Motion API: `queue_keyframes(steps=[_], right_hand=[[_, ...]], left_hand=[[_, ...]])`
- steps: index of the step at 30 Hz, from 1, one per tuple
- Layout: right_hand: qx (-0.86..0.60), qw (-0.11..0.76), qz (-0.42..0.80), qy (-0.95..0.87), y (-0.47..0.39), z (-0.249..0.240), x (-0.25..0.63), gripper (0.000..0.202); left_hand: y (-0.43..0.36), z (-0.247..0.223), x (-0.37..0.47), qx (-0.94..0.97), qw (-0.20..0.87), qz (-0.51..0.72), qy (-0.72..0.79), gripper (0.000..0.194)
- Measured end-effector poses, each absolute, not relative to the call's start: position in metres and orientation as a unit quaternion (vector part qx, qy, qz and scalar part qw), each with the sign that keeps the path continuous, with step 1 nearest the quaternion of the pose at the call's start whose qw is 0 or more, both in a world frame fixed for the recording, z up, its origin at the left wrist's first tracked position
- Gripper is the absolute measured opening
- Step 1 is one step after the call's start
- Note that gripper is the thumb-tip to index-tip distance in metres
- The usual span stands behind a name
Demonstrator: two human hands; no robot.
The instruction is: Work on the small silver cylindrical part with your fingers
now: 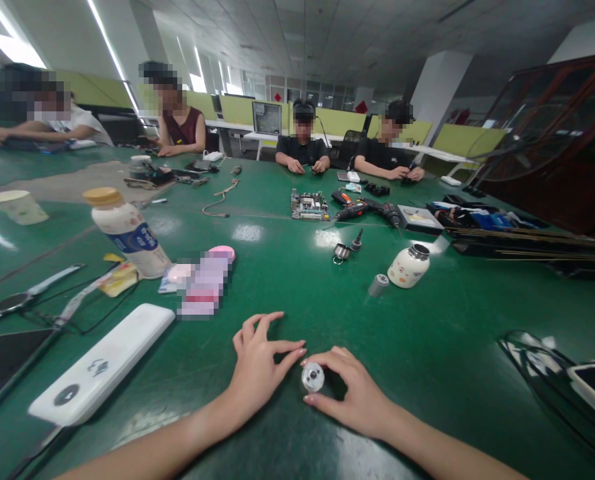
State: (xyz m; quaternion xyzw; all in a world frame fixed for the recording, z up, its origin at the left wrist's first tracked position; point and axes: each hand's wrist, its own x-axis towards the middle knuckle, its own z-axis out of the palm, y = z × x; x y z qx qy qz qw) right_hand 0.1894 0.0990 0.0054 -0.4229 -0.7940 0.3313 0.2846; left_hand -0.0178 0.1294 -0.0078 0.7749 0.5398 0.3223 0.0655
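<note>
My right hand [354, 393] curls round a small silver metal cylinder [312, 378], thumb and forefinger on its sides. Its round top faces up and shows a dark centre with small marks. Just left of it, my left hand [260, 353] has its thumb and forefinger tips pinched together, its other fingers stretched out. Whatever may be between those tips is too small to make out. Farther off stands a similar grey cylinder [378, 285], beside a white bottle with drawn faces [409, 268]. Behind them lie a shiny metal part [342, 253] and a dark small part [358, 241].
On the left are a white power bank [102, 367], a milk bottle [127, 233], a watch [11, 303] and a paper cup [17, 207]. A circuit board [309, 205] and power drills [354, 211] lie farther back. Cables [527, 373] are at right. Several people sit opposite.
</note>
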Motion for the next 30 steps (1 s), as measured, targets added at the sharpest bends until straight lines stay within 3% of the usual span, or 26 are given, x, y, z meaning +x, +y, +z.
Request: queue_keyframes(steps=[4, 10, 24, 30], right_hand=[[-0.422, 0.286, 0.333, -0.793, 0.099, 0.007, 0.190, 0.035], [-0.415, 0.295, 0.324, -0.797, 0.099, 0.004, 0.189, 0.036], [-0.413, 0.298, 0.317, -0.800, 0.098, 0.000, 0.190, 0.034], [-0.405, 0.310, 0.316, -0.800, 0.099, 0.001, 0.189, 0.033]], left_hand=[[0.130, -0.007, -0.018, 0.773, 0.065, 0.323, 0.542, 0.011], [0.121, 0.007, -0.017, 0.763, 0.130, 0.456, 0.440, 0.011], [0.110, 0.010, -0.013, 0.808, 0.148, 0.466, 0.329, 0.010], [0.109, 0.011, -0.013, 0.826, 0.142, 0.438, 0.325, 0.023]])
